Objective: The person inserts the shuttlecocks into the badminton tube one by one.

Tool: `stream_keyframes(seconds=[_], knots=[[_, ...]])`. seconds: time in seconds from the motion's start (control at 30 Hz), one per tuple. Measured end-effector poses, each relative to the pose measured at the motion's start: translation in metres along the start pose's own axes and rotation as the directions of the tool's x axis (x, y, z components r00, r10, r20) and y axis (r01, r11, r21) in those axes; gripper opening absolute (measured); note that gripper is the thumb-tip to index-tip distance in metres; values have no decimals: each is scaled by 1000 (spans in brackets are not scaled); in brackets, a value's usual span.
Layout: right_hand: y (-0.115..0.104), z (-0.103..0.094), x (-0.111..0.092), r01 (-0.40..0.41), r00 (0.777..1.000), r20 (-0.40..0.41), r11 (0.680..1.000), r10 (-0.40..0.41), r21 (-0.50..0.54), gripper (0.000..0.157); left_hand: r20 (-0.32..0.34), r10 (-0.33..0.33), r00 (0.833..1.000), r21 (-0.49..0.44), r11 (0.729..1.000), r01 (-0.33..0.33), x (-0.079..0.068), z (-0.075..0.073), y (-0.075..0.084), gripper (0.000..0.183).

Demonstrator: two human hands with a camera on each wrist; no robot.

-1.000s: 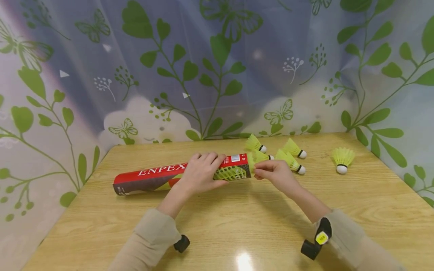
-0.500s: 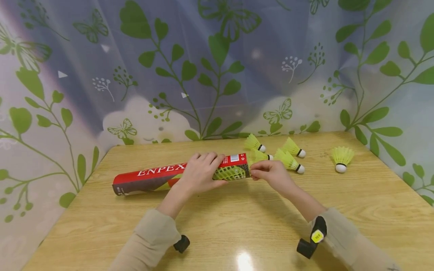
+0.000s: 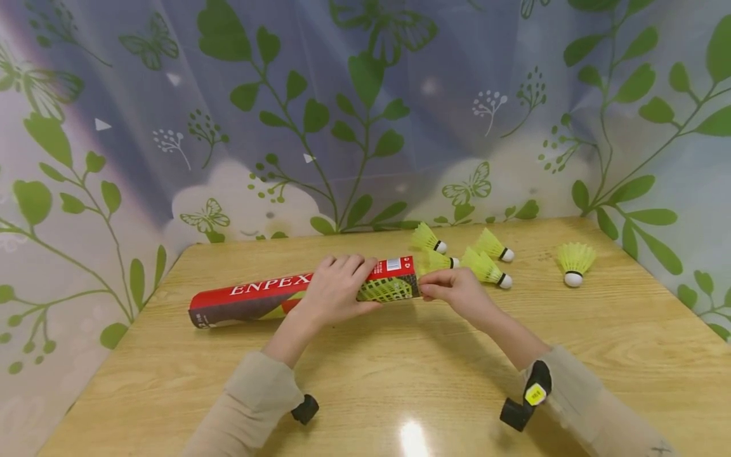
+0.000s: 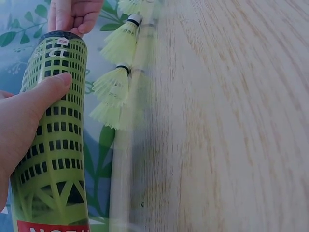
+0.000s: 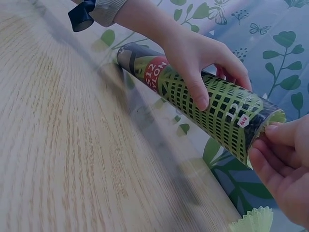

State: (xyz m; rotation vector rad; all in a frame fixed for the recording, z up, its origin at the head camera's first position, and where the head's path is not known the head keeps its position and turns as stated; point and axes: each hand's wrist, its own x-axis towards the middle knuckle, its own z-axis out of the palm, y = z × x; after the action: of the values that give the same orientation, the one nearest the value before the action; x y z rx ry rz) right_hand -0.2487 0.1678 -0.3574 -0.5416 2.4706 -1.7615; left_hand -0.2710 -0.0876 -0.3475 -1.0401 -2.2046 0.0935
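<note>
At the left, the long red, grey and green cardboard-looking tube lettered ENPEX (image 3: 268,298) lay across the light-wood counter (image 3: 365,381), its long axis running left to right, its right end higher in the head view; whether that end was raised or merely farther off could not be told. The person's bare left grip (image 3: 341,289) was grasping the tube from above, right of its middle, thumb on the near side and fingers over the far one.

Next came the tube's right-hand mouth, and here seemed to be the relation that counted most: it faced the person's bare right grip (image 3: 459,295), which met it roughly in line with the axis and was the nearer hand. In the right wrist view a frilled yellow-green skirt edge (image 5: 279,116) showed at the mouth, and the right grip appeared to be pinching it; whatever lay deeper was hidden.

Behind the right grip, four yellow-green plastic shuttlecocks with white, black-banded heads (image 3: 485,270) lay on their sides in a loose cluster, one close by the mouth. None stood between mouth and right grip. Farther right, a single matching shuttlecock (image 3: 575,259) lay well apart, head towards the person.
</note>
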Motion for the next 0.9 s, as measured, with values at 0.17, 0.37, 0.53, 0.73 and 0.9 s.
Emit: stream_keyframes(seconds=[0.17, 0.37, 0.53, 0.73, 0.9], knots=[[1, -6, -1, -5, 1000, 26, 1000, 4, 30, 30, -2, 1, 1000, 4, 1000, -1, 0, 0, -1, 76], [6, -25, -4, -14, 1000, 8, 1000, 14, 1, 34, -7, 5, 1000, -2, 1000, -5, -1, 0, -1, 75], [14, -46, -8, -15, 999, -32, 999, 13, -41, 37, -9, 5, 1000, -1, 1000, -5, -1, 0, -1, 76], [26, -74, -14, -24, 997, -79, 996, 17, -85, 40, -15, 5, 1000, 1, 1000, -5, -2, 1, -1, 76], [33, -96, -22, -91, 989, -131, 984, 71, -152, 46, -13, 1, 1000, 1, 1000, -1, -2, 1, -2, 75]])
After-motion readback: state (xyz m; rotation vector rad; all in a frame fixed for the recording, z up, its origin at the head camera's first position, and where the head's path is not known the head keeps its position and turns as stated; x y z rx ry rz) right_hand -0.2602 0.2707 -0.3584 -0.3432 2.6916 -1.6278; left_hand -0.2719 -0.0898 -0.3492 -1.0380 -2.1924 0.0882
